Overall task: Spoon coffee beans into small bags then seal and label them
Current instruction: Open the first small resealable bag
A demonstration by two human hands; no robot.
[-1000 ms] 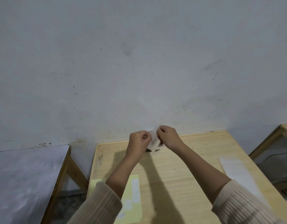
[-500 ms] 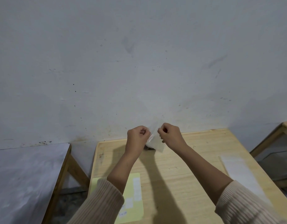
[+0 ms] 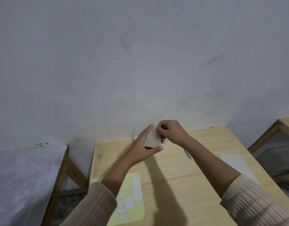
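Leftmost, one grey-topped table (image 3: 26,168) stands beside one pale wooden table (image 3: 189,185). On the wooden one lies one flat yellow label sheet (image 3: 138,209). Near its far edge, one left hand (image 3: 140,147), fingers straight, cradles one small translucent bag (image 3: 152,139); one right hand (image 3: 171,131) pinches the bag's top edge. Rightward lies one pale rectangular strip (image 3: 235,162).

Both forearms stretched forward.
Left grip (image 3: 143,146) flat, fingers straight; right grip (image 3: 171,132) curled, pinching the small bag (image 3: 152,139).
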